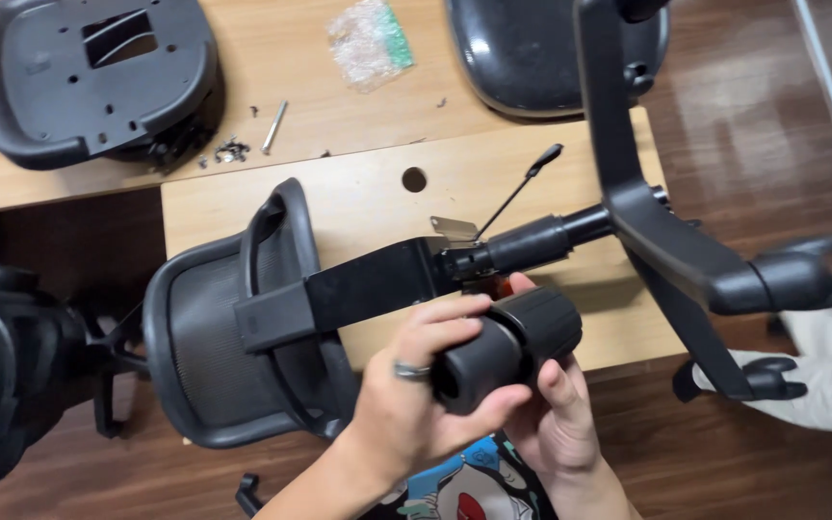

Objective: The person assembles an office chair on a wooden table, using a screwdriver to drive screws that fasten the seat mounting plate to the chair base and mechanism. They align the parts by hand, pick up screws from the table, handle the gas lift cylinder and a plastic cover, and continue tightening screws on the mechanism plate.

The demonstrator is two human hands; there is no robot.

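Dark wooden floor below, pale wooden tabletops above it, strewn with office-chair parts. Held at the lower centre of the view, just over the front edge of the near tabletop: a black telescoping cylinder cover, lying nearly level with its open end toward the camera. Gripped from the left by the left hand (ring on one finger), thumb across the near rim and fingers curled over the top of the tube. Cupped from beneath by the right hand, fingers bent upward around the underside and one fingertip showing above the far side. Both wrists rising from the bottom edge, forearms close together. Just above the hands, touching or nearly so, the gas-lift column of an upturned chair, joined to a black mechanism plate and a mesh backrest lying on the tabletop. Off to the right, the star base with its casters. Farther back: a seat pan, a bolt beside loose screws, and a crumpled plastic bag.
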